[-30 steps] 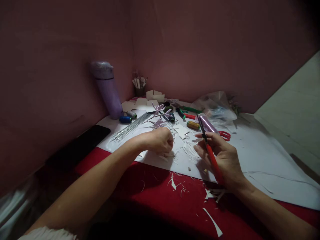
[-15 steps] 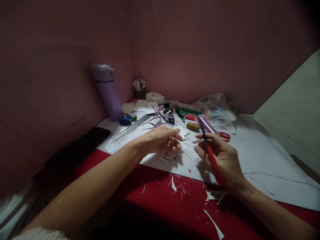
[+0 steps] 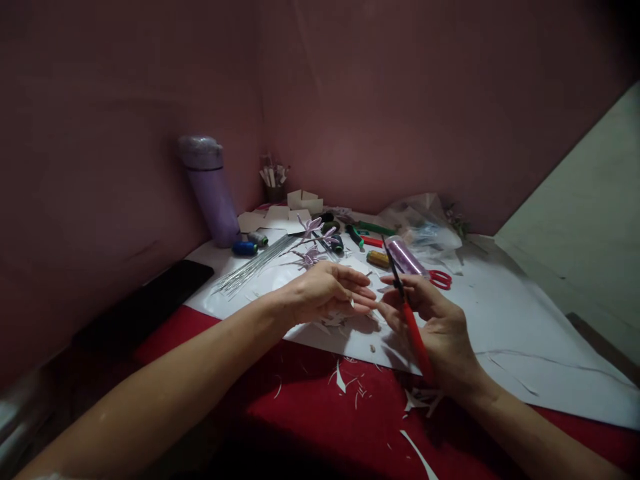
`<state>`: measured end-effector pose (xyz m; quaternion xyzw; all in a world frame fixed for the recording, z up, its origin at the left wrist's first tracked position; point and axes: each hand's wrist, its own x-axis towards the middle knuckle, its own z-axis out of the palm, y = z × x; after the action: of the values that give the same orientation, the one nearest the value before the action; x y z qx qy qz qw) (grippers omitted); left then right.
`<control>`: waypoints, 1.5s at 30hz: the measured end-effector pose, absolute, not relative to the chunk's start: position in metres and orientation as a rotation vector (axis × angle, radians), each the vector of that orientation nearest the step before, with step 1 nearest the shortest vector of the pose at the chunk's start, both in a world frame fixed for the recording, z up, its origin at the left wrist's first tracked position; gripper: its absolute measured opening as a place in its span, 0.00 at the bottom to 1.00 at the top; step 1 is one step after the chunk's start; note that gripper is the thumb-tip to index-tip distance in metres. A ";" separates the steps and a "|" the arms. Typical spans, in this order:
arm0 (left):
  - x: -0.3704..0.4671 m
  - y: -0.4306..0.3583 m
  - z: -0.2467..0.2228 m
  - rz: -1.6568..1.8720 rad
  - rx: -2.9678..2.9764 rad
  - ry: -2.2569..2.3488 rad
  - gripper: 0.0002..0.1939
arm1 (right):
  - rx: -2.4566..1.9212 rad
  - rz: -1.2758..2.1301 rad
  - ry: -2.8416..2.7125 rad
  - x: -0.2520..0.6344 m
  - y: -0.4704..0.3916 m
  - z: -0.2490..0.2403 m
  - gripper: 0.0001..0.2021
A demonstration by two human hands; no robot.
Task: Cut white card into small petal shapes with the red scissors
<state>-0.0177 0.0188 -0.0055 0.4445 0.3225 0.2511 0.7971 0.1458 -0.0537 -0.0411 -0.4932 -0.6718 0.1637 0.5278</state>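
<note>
My left hand [image 3: 340, 292] is held palm up over the white sheet, fingers stretched out, with a small white speck at the palm too small to name. My right hand [image 3: 433, 320] is closed around the red handle of a pair of scissors [image 3: 407, 310], whose thin dark blades point up and away from me. The fingertips of both hands are close together; whether they touch I cannot tell. Below the left hand, white paper scraps [image 3: 333, 323] lie partly hidden on the white sheet [image 3: 520, 320].
Lilac wire-like flowers [image 3: 313, 255], a bundle of metal wires [image 3: 255, 267], a gold thread spool [image 3: 379, 259], red-handled scissors [image 3: 440, 279] and a plastic bag [image 3: 430, 220] lie behind the hands. A purple bottle [image 3: 213, 193] stands at left. Scraps litter the red cloth [image 3: 300, 413].
My left hand has turned and spread its fingers, reaching nearer the right hand. The right hand still grips the scissors and has moved slightly left in view. The whole view has shifted slightly.
</note>
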 end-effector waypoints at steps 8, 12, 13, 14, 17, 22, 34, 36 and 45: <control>0.002 0.001 -0.017 0.810 1.009 0.571 0.20 | -1.209 0.459 -1.590 0.135 -0.056 -0.041 0.12; 0.005 -0.003 -0.018 0.799 1.084 0.500 0.25 | -1.206 0.484 -1.438 0.135 -0.055 -0.036 0.11; 0.004 -0.003 -0.017 0.801 1.118 0.509 0.26 | -1.212 0.506 -1.416 0.136 -0.055 -0.035 0.11; 0.003 -0.003 -0.016 0.810 1.158 0.530 0.28 | -1.213 0.530 -1.401 0.136 -0.055 -0.034 0.11; -0.003 -0.001 -0.012 0.854 1.311 0.662 0.30 | -1.218 0.558 -1.371 0.139 -0.054 -0.032 0.12; -0.008 0.006 -0.014 0.845 1.681 0.902 0.07 | -1.233 0.550 -1.359 0.140 -0.053 -0.034 0.13; -0.006 0.001 -0.016 0.913 1.861 0.936 0.08 | -1.260 0.530 -1.389 0.138 -0.053 -0.032 0.13; -0.006 -0.001 -0.017 0.923 1.880 0.921 0.08 | -1.242 0.507 -1.394 0.137 -0.054 -0.032 0.13; -0.009 0.011 -0.019 1.098 1.800 0.991 0.07 | -1.244 0.442 -1.322 0.149 -0.048 -0.032 0.12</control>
<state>-0.0091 0.0110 -0.0188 0.7098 0.3908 0.4331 0.3947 0.1493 -0.0477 -0.0318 -0.5354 -0.5691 0.1902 0.5943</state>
